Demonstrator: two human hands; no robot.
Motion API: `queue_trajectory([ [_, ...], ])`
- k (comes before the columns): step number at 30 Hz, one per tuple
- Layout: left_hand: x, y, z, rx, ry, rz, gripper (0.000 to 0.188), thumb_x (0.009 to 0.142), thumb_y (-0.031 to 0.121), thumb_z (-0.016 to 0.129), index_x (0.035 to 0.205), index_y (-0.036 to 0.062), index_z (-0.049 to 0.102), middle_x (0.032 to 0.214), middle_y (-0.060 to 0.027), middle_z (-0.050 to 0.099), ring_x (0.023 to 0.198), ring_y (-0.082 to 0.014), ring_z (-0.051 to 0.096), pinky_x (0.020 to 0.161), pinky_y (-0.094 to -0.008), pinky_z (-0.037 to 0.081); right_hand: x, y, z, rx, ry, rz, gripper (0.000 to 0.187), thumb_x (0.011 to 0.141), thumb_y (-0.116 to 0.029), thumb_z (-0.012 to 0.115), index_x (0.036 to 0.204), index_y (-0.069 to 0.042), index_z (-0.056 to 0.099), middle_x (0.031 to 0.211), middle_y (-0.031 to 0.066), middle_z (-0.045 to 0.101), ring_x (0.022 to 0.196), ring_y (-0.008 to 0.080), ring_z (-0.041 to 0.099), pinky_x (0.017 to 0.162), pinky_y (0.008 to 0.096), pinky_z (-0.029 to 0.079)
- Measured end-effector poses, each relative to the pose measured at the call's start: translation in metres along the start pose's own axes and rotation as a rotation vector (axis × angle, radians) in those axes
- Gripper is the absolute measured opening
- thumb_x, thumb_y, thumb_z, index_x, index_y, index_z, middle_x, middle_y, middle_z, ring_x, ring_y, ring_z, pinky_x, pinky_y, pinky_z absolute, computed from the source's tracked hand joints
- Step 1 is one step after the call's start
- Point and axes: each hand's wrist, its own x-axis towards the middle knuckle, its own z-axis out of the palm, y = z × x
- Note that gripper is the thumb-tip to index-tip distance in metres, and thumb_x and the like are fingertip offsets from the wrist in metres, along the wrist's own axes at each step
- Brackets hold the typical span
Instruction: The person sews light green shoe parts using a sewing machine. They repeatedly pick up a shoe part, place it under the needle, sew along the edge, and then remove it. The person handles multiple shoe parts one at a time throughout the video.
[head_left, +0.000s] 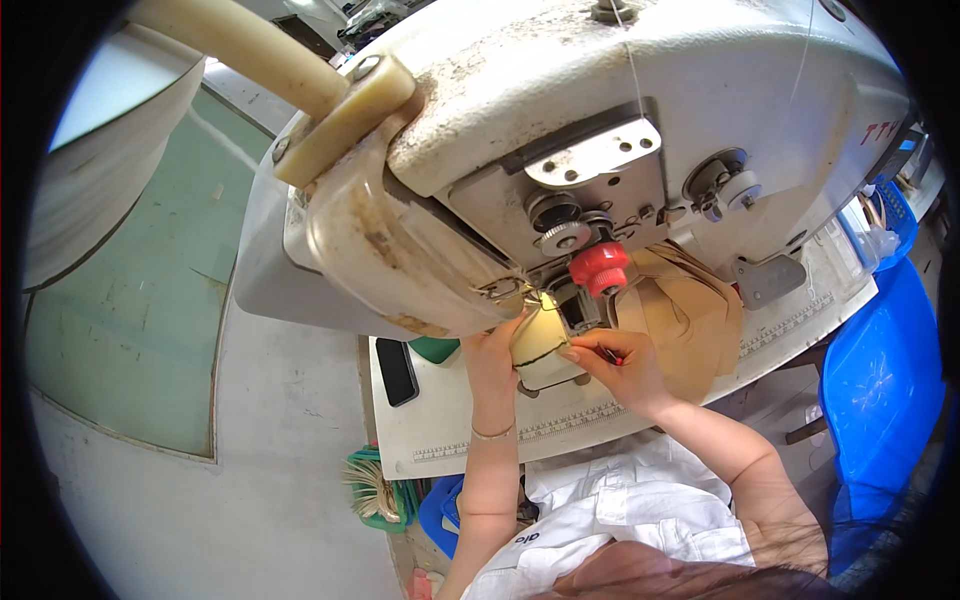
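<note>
Working bare-handed at big white sewing machine [460, 130], w/ pale-yellow piece [540, 335] set under machine head, by needle area. Pinching piece's R edge btwn thumb & fingertips of R hand [628, 372], i.e. w/ R grip closed on it. Also carrying small red-and-black item [618, 361] in same hand, too small to ID. Touching piece's L edge w/ L hand [490, 355]; can't tell L grip's state, w/ fingertips partly hidden. Can see dark line along piece's near edge. Note red knob [600, 268] on machine, just beyond R hand. See tan pieces [685, 320] bunched on worktop [432, 412], R of needle area. Find dark phone [396, 372] lying L of L hand, next to partly hidden green item [434, 349]. Wearing thin bracelet [492, 434] on L wrist. See ruler strip [560, 424] along worktop's near edge. Off R, well apart from hands, see large blue plastic item [885, 390].
</note>
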Motion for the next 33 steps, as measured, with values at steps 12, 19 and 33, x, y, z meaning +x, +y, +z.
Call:
queue_trajectory([
  [12, 0.068, -0.030, -0.081, 0.529, -0.138, 0.130, 0.021, 0.084, 0.006, 0.054, 0.104, 0.0023, 0.058, 0.100, -0.0094, 0.060, 0.087, -0.0213, 0.058, 0.076, -0.0329, 0.048, -0.004, 0.001, -0.023, -0.156, 0.031, -0.080, 0.031, 0.086, -0.011, 0.059, 0.116, -0.003, 0.057, 0.082, 0.0002, 0.058, 0.066, 0.0065, 0.044, 0.059, 0.0212, 0.038],
  [19, 0.170, 0.034, -0.082, 1.387, -0.106, 0.308, 0.021, 0.085, 0.010, 0.053, 0.104, 0.0022, 0.058, 0.101, -0.0096, 0.060, 0.088, -0.0213, 0.058, 0.078, -0.0333, 0.047, 0.056, 0.011, -0.093, -0.044, -0.213, 0.387, 0.029, 0.090, -0.020, 0.053, 0.115, -0.006, 0.058, 0.081, -0.0015, 0.054, 0.063, 0.0053, 0.043, 0.057, 0.0199, 0.039],
  [33, 0.199, -0.004, -0.115, 1.531, -0.168, 0.031, 0.025, 0.086, 0.019, 0.053, 0.103, 0.0019, 0.060, 0.101, -0.0098, 0.061, 0.092, -0.0214, 0.057, 0.082, -0.0341, 0.045, 0.194, 0.079, -0.062, -0.078, -0.540, 0.202, 0.012, 0.087, -0.012, 0.054, 0.088, 0.000, 0.058, 0.081, 0.0050, 0.061, 0.069, 0.0117, 0.058, 0.057, 0.0244, 0.046],
])
